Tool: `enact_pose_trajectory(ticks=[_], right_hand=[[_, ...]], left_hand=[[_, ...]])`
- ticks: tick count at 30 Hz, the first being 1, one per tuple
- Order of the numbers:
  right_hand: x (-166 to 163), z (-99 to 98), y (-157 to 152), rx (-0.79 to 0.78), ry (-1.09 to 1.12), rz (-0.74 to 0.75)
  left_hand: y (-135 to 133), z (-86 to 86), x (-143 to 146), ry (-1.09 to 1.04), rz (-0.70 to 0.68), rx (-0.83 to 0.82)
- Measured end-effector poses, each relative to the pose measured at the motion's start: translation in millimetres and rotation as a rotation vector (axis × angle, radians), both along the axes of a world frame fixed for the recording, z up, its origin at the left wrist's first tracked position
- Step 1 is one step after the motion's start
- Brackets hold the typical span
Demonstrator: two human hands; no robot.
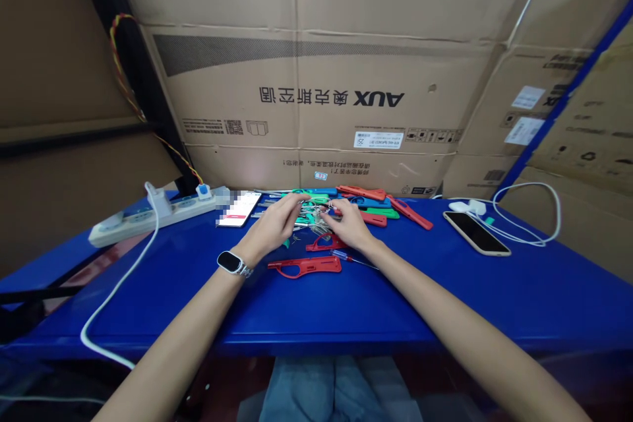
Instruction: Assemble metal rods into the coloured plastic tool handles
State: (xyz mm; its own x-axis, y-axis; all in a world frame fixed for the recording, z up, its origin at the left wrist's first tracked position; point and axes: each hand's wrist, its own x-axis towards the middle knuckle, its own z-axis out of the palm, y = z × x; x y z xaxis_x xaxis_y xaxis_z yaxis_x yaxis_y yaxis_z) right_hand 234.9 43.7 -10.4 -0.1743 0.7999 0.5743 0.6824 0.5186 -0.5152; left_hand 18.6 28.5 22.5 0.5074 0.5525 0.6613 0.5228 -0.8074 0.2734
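Note:
Both of my hands are over a pile of small metal parts and coloured plastic handles (363, 201) at the far middle of the blue table (316, 310). My left hand (277, 224), with a watch on the wrist, has its fingers curled down onto the metal pieces (310, 221). My right hand (349, 223) pinches something small among them; I cannot make out what. A red plastic handle (305, 266) lies just in front of my hands, with a thin screwdriver (352, 258) beside it.
A white power strip (148, 216) with a cable lies at the left. One phone (239, 208) rests beside it and another phone (476, 233) with a white charger cable lies at the right. Cardboard boxes (316, 99) wall the table's far edge.

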Motion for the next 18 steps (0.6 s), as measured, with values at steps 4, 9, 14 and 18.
enact_pose_trajectory(ticks=[4, 9, 14, 18], right_hand=[[-1.6, 4.4, -5.4, -0.031, 0.178, 0.145], [-11.2, 10.1, -19.4, -0.063, 0.175, 0.289], [-20.7, 17.3, -29.5, -0.167, 0.279, 0.467], [-24.3, 18.8, -36.0, -0.195, 0.288, 0.543]], left_hand=[[-4.5, 3.0, 1.8, -0.065, -0.011, -0.013], [-9.6, 5.4, 3.7, -0.151, -0.012, -0.008], [-11.7, 5.9, 3.3, -0.201, -0.003, -0.006], [-11.8, 5.3, 3.4, -0.203, 0.010, -0.008]])
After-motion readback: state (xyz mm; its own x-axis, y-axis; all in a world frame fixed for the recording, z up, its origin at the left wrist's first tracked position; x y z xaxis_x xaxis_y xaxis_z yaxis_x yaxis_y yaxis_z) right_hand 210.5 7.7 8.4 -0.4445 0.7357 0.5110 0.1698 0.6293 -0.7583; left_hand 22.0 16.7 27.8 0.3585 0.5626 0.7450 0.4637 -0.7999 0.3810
